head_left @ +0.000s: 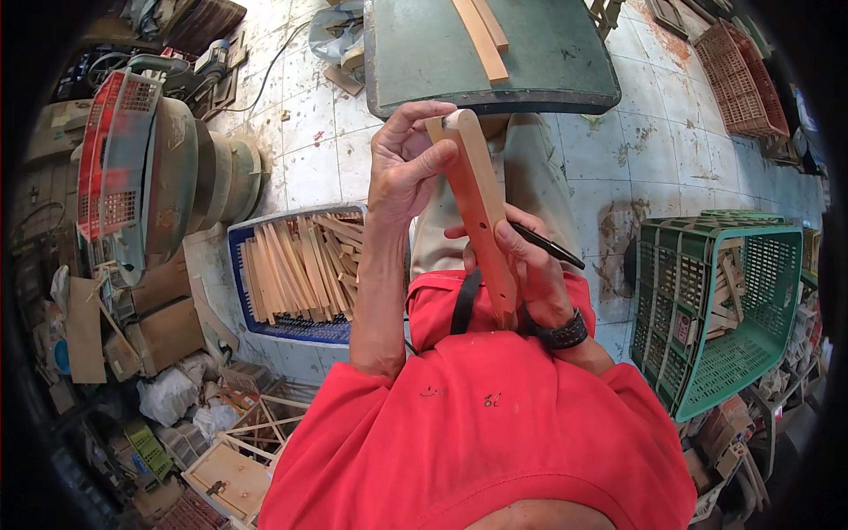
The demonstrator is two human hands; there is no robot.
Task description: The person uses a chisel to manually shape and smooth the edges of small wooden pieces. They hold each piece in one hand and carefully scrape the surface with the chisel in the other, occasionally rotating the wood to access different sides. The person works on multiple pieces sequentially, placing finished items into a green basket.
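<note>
Both sides of my grip are closed on one wooden bar [477,181]: my left grip [408,161] pinches its far end between thumb and fingers, and my right grip [536,269] clasps the nearer half along with a slim dark pen [555,246]. Through the head view I have a stained tiled floor [654,168] spreading around everything. Ahead of me stands a desk [424,57] with a green top and dark edge; to my left, a machine [181,168] with round housings and a red guard. On my right a green crate [655,296] lies on its side, wood pieces [729,287] inside. Near my left forearm a blue crate [305,330] holds many pale strips [296,265]. Two longer slats [484,49] rest on the desk. My bar slants between the desk and the red shirt, two small holes [481,225] in its face.
</note>
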